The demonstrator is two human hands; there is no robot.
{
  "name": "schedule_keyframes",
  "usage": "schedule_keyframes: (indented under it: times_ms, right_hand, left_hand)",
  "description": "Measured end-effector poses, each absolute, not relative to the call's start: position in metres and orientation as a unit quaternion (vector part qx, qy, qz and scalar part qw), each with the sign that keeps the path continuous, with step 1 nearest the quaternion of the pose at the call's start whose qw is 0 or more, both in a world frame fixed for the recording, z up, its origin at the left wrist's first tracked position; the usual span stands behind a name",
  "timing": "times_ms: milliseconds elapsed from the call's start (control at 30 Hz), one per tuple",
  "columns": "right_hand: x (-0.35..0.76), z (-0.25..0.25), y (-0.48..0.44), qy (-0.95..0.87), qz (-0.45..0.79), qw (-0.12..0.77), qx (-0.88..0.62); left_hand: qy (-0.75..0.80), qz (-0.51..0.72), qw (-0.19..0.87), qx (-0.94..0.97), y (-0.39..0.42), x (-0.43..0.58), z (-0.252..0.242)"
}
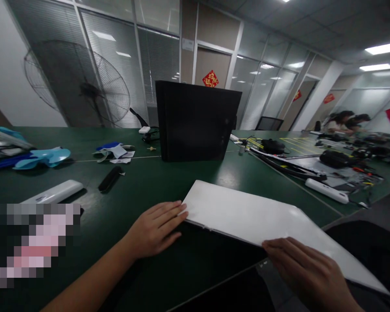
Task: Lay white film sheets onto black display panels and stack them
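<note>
White board (237,210), partly past the edge of the green table (146,184): my left hand (156,229), unclenched, touches one end; whether my right hand (308,266) pinches the near side, I cannot tell; weak support could let the overhang tip

Dim overall, lit coolly from ceiling panels (385,48) at upper right. Mirrored as pale streaks in the glass partitions (113,26). Brightest on the white board (240,212), with deep shadow beneath it; faintly glossy on the green worktop (146,186); nearly lost in darkness on the black box (198,121). Stretched and slanted toward the edges by wide-angle distortion. Soft and smeared around the distant people (341,123). Broken into coarse pixel blocks at lower left.
</note>
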State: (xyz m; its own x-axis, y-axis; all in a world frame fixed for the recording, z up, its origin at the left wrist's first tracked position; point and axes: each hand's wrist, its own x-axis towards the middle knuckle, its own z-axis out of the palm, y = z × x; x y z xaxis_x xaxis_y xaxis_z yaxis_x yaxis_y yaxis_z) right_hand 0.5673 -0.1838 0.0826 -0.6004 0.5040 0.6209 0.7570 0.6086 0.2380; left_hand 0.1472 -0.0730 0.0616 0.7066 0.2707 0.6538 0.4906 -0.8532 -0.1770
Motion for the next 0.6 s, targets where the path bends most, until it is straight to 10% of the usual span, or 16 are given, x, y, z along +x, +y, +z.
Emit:
schedule_keyframes:
  times_ms: [600]
  right_hand:
    - [0.646,0.118,-0.052,-0.737,-0.341,-0.007,-0.584]
  left_hand:
    - [-0.582,-0.255,-0.119,-0.763,-0.008,0.092,0.014]
